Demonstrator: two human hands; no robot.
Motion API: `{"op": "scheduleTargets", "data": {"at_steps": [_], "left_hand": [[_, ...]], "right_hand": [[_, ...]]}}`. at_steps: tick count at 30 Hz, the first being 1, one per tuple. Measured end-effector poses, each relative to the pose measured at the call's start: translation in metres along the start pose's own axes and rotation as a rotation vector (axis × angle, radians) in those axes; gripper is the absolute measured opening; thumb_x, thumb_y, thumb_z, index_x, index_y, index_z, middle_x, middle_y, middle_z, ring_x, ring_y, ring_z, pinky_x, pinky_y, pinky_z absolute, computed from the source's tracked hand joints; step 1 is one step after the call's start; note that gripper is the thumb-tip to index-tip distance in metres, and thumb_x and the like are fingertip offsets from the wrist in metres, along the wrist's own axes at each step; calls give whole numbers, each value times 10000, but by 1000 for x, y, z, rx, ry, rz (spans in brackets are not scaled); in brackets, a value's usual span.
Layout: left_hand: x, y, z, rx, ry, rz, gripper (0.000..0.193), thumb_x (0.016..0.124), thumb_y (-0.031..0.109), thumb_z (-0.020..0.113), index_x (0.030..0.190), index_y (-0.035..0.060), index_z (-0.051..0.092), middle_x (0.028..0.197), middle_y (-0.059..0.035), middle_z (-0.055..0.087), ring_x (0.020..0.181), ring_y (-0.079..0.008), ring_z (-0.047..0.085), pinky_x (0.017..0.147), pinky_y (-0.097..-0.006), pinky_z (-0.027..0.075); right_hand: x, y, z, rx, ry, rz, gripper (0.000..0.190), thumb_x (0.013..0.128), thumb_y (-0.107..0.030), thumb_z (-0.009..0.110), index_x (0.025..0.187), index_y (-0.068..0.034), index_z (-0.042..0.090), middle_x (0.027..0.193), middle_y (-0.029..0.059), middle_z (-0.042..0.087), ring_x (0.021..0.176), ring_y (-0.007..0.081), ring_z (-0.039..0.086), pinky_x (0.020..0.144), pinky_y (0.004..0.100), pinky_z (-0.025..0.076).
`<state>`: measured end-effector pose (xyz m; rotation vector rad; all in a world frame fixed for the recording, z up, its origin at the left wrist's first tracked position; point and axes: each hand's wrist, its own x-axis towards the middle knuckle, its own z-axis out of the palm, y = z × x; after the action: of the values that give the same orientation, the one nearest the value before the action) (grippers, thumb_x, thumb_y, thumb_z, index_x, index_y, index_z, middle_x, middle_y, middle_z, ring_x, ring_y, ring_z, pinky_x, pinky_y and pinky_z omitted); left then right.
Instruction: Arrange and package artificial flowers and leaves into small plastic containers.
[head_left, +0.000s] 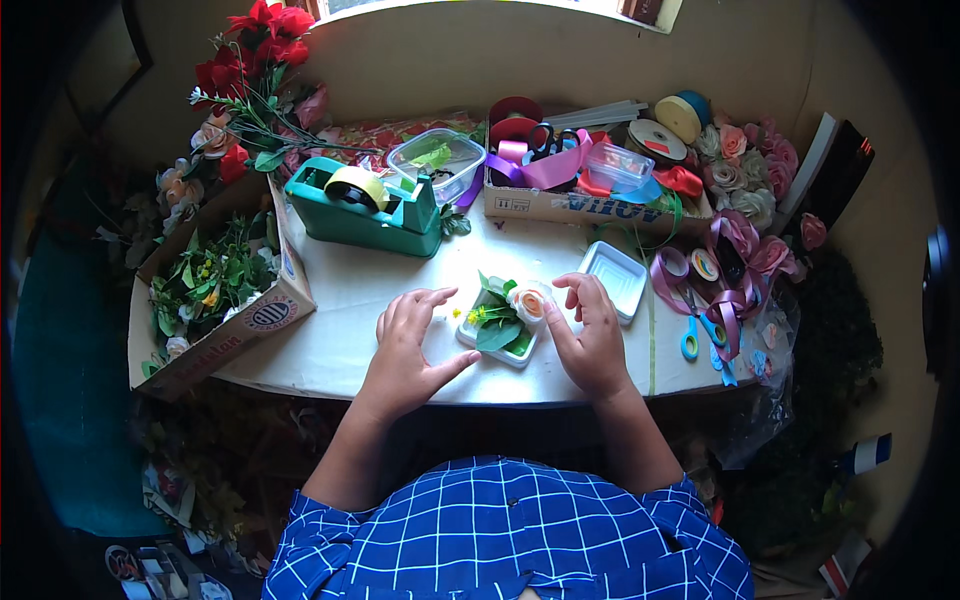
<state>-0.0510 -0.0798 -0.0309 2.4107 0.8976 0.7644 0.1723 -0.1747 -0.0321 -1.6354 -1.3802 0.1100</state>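
A small white plastic tray (517, 360) rests near the table's front edge between my two hands. In it sit a pale peach artificial rose (529, 301), green fabric leaves (498, 335) and tiny yellow flowers (477, 315). My left hand (411, 346) hovers at the tray's left side, fingers and thumb spread, holding nothing. On the other side, my right hand (591, 337) has its thumb tip at the rose's edge; whether it touches the petals I cannot tell. Its fingers are curled but apart. Behind that hand lies a second white tray (616, 274).
A green tape dispenser (364, 210) stands at the back left beside a clear plastic tub (437, 161). Far left, a cardboard box (289, 289) holds artificial greenery. Another cardboard box (540, 204) carries ribbons and spools. Blue-handled scissors (690, 337) lie among pink ribbon (727, 307) at right.
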Motion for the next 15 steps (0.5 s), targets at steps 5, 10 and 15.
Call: {"op": "scheduleTargets", "data": {"at_steps": [5,10,15], "left_hand": [[0,-1,-6,-146,-1,-22,642,749,302,770,1310,92,539,1292,-155,519,1274,-326,436,1101,-423,284],[-1,-4,-2,-337,56,-21,538,778,216,758,1252,53,559,1280,-161,526,1254,-322,458,1086,-396,316],[-9,-8,-3,-524,123,-51,476,792,131,711,1226,15,552,1253,-139,527,1226,-269,472,1083,-364,307]], "right_hand": [[1,-2,0,48,72,-60,236,845,-147,637,1039,-34,566,825,78,511,734,205,492,690,342,414],[-1,-4,-28,39,211,-170,220,803,-83,678,998,-31,592,810,85,530,720,198,517,637,316,429],[-2,9,-103,-237,312,-202,174,779,-84,703,915,-30,609,876,121,579,846,293,579,755,384,462]]}}
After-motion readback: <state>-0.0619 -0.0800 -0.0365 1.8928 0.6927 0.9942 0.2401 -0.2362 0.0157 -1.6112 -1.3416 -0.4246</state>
